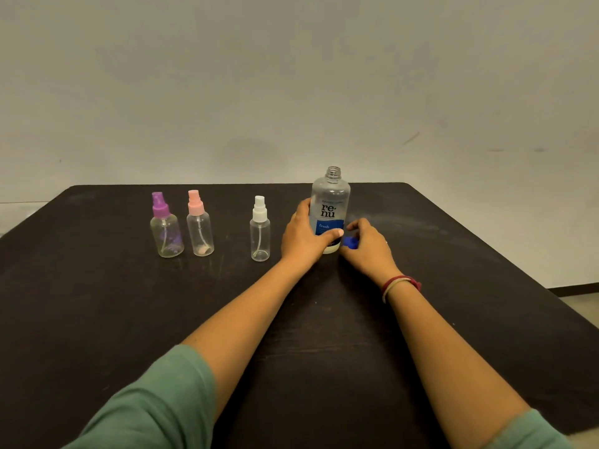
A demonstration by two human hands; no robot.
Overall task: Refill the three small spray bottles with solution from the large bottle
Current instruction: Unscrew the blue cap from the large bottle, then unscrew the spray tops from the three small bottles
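Observation:
The large clear bottle [330,202] with a blue label stands upright on the black table [129,319], its neck uncapped. My left hand [303,236] grips its lower part, thumb across the label. My right hand [368,246] holds the blue cap [350,243] low at the table, right beside the bottle's base. Three small spray bottles stand in a row to the left: one with a purple top [165,228], one with a pink top [199,226], one with a white top [260,231]. All three have their spray heads on and look nearly empty.
The table's far edge runs just behind the bottles, against a plain pale wall [291,92]. Its right edge slants down toward the floor [583,306] at the right. A red and white band sits on my right wrist [400,285].

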